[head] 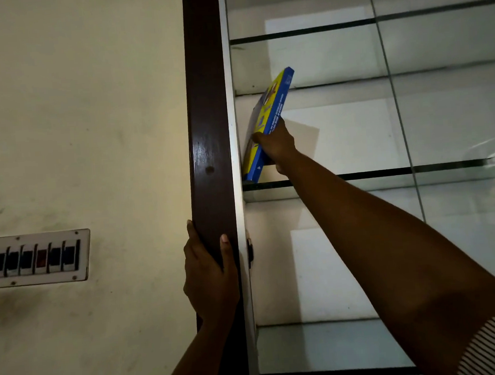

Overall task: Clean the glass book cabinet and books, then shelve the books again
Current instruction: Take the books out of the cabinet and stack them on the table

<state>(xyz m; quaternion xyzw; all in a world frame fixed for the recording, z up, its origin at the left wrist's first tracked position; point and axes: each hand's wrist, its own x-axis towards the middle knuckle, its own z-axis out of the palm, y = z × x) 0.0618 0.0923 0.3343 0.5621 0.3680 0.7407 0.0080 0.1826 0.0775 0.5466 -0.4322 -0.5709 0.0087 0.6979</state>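
Observation:
A blue and yellow book (275, 102) stands tilted at the left end of a glass shelf (358, 175) inside the cabinet, its lower end on the shelf and its top leaning right. My right hand (275, 143) grips the book near its lower half, arm stretched up from the lower right. My left hand (210, 276) grips the dark brown wooden cabinet frame (206, 116), thumb on the left side and fingers wrapped over its front.
Several glass shelves (331, 29) sit above and below, with no other books visible on them. A glass pane edge (392, 87) runs vertically on the right. A switch panel (32, 259) is mounted on the cream wall to the left.

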